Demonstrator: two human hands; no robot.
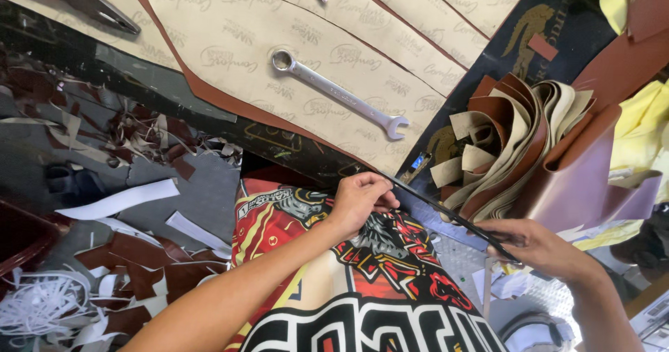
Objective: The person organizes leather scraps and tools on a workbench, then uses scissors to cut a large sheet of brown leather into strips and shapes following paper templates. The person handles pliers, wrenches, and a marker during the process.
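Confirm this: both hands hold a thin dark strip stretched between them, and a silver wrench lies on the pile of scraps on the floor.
Not quite. In the head view the wrench lies on the beige sheets on the workbench. The left hand and right hand do hold the thin dark strip.

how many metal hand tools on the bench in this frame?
2. A silver spanner lies in the middle of the beige sheets; red-handled pliers lie at the top left corner. A thin white rod at the top edge is unclear; scraps may hide more.
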